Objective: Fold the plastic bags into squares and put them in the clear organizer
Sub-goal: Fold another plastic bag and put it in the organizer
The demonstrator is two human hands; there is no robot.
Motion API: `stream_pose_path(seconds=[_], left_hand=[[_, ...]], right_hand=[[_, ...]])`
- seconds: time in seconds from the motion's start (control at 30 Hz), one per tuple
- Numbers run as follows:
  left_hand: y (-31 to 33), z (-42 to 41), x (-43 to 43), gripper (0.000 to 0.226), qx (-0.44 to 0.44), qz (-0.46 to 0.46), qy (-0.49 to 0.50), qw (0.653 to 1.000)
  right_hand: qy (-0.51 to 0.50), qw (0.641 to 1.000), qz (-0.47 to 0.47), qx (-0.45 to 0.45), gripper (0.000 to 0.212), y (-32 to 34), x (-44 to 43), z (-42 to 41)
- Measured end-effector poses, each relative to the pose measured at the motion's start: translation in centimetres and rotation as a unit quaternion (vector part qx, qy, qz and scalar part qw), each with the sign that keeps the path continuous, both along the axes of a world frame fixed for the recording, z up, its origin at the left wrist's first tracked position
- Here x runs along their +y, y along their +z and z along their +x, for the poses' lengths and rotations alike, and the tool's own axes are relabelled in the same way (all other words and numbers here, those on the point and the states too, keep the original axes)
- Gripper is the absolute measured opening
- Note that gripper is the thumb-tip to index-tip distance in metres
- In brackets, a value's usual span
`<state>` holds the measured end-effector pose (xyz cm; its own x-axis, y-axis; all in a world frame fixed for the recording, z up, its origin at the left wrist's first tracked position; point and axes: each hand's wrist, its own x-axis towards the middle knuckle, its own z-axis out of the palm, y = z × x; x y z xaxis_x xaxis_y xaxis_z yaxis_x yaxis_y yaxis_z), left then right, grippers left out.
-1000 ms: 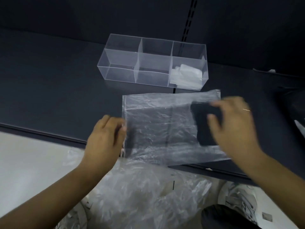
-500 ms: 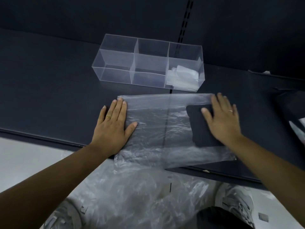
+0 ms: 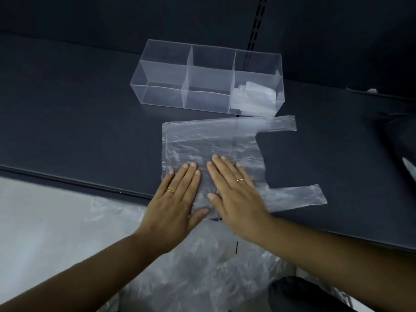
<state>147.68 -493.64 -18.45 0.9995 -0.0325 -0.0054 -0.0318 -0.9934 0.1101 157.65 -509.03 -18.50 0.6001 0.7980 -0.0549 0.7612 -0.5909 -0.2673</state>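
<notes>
The left hand (image 3: 173, 199) and right hand (image 3: 236, 194) come together from the sides, flat, pressing the plastic bag (image 3: 213, 140) smooth, so folding probably only starts.

Your left hand (image 3: 177, 199) and right hand (image 3: 236, 194) hide the near edge of the flat bag (image 3: 213, 140). Nearer, the bag heap (image 3: 202, 278) is cut off by the frame. Count of folded bags (image 3: 254, 97): unreadable.

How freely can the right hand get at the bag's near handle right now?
Probably yes: the right hand lies flat on the bag, and the near handle lies uncovered just beside it, with nothing between.
</notes>
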Motion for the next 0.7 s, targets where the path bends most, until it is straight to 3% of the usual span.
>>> stream_pose_path(seconds=[0.17, 0.27, 0.37, 0.43, 0.5, 0.57, 0.7], left_hand=[[-0.2, -0.2, 1.3, 0.077, 0.033, 0.029, 0.006, 0.999], [-0.6, -0.6, 1.9, 0.081, 0.042, 0.038, 0.001, 0.998], [-0.7, -1.4, 3.4, 0.094, 0.041, 0.047, -0.057, 0.996], [-1.0, -2.3, 4.3, 0.091, 0.031, 0.049, -0.104, 0.993], [-1.2, -3.1, 4.5, 0.073, -0.009, 0.019, -0.122, 0.992], [-1.1, -3.5, 4.1, 0.053, -0.08, -0.038, -0.118, 0.989], [0.8, -3.8, 2.8, 0.021, -0.173, -0.13, -0.092, 0.972]], right_hand=[[-0.112, 0.99, -0.071, -0.051, 0.069, -1.0, -6.4, 4.3], [-0.22, 0.972, -0.063, -0.056, 0.073, -0.9, -11.6, 6.7], [-0.307, 0.948, -0.063, -0.047, 0.08, -0.5, -14.6, 8.1], [-0.317, 0.946, -0.039, -0.05, 0.081, 0.0, -14.0, 7.8], [-0.269, 0.962, 0.027, -0.027, 0.078, 1.2, -11.5, 6.3], [-0.161, 0.982, 0.085, 0.053, 0.077, 2.4, -8.3, 3.7], [0.068, 0.988, 0.054, 0.13, 0.086, 3.4, -2.9, -1.7]])
